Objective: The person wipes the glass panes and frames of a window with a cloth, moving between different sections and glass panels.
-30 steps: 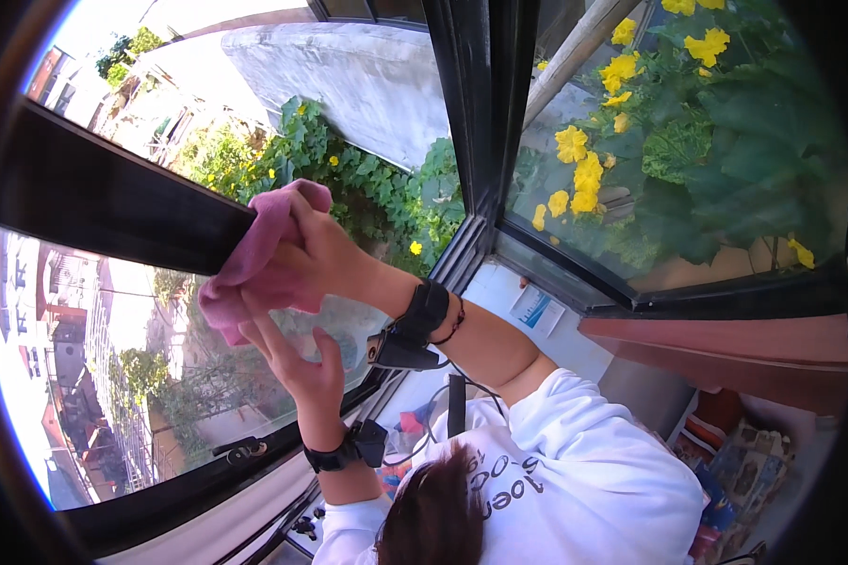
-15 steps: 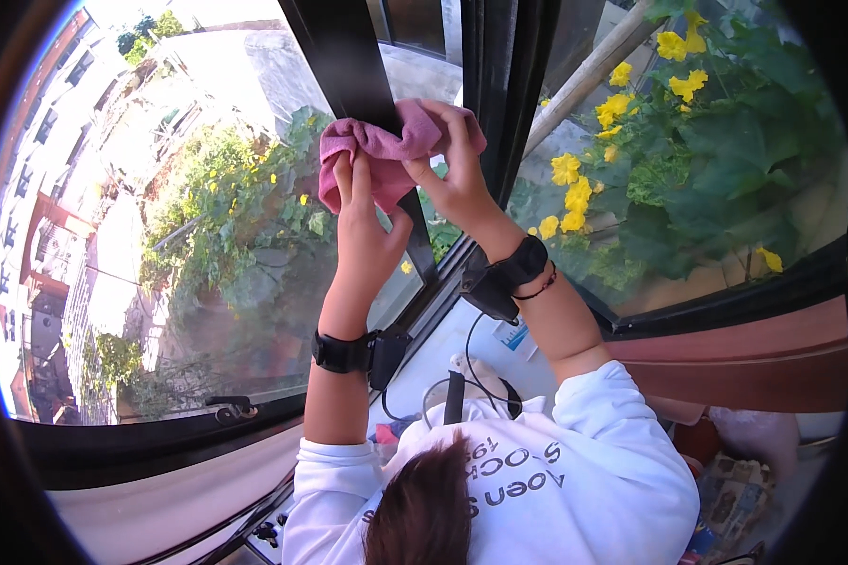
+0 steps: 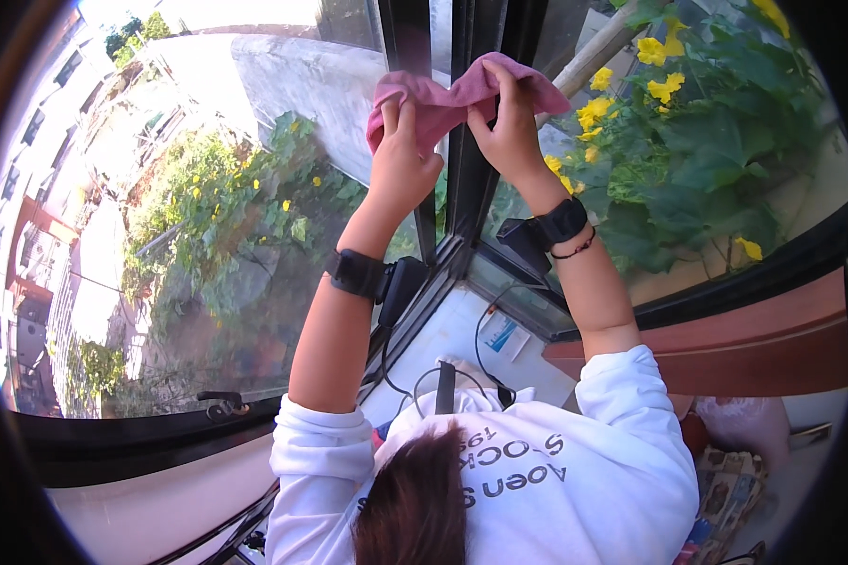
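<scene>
A pink cloth [image 3: 435, 115] is stretched between my hands, bunched and creased along its upper edge, in front of the dark window frame [image 3: 468, 202]. My left hand [image 3: 402, 171] has its fingers over the left end of the cloth, gripping it. Higher and to the right, my right hand [image 3: 513, 141] pinches the cloth near its right part, thumb below and fingers above. The cloth's right end sticks out past my right hand. Whether it presses against the frame behind, I cannot tell.
Large window panes [image 3: 254, 311] stand left and right of the frame. A window handle [image 3: 224, 407] sits at the lower left. Yellow flowers [image 3: 664, 87] and green leaves show through the right pane. Thin cables [image 3: 384, 363] run from the black wrist devices.
Both hands have moved right and upward with the cloth, from the left bar of the window to the corner frame. The cloth now looks more stretched out sideways.
</scene>
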Motion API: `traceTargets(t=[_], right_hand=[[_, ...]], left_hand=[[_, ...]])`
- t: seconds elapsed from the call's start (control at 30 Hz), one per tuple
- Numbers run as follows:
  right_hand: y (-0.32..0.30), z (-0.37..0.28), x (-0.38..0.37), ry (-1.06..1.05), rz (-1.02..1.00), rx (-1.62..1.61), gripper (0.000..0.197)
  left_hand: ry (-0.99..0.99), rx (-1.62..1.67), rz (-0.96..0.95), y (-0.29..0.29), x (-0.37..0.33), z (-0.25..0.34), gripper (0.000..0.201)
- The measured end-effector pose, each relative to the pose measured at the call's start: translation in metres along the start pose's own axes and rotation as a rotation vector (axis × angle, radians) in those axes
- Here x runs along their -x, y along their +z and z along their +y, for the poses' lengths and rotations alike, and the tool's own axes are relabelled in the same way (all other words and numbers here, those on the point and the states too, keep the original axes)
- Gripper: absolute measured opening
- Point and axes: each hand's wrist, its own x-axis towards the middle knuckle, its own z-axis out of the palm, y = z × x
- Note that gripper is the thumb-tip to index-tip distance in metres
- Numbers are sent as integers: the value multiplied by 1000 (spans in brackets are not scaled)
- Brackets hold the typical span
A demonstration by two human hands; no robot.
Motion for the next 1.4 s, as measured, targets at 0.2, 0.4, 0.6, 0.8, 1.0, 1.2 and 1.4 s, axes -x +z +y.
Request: traceTargets(t=[0.2, 0.4, 0.6, 0.8, 1.0, 1.2, 1.4], right_hand=[[-7, 20, -3, 12, -13, 97, 53], [-16, 34, -6, 6, -6, 146, 53], [-18, 52, -3, 27, 11, 166, 54], [-16, 69, -2, -31, 34, 189, 57], [-21, 65, -1, 33, -11, 185, 64], [-17, 73, 4, 39, -6, 180, 56], [-16, 53, 16, 120, -41, 115, 56]], left_hand=[[-20, 28, -55, 23, -23, -4, 65], [50, -8, -35, 43, -38, -9, 61], [19, 4, -118, 55, -55, -10, 62], [51, -2, -119, 64, -69, -18, 53], [-17, 3, -181, 65, -74, -15, 53], [41, -25, -119, 64, -80, -18, 51], [-48, 162, -166, 54, -72, -15, 56]])
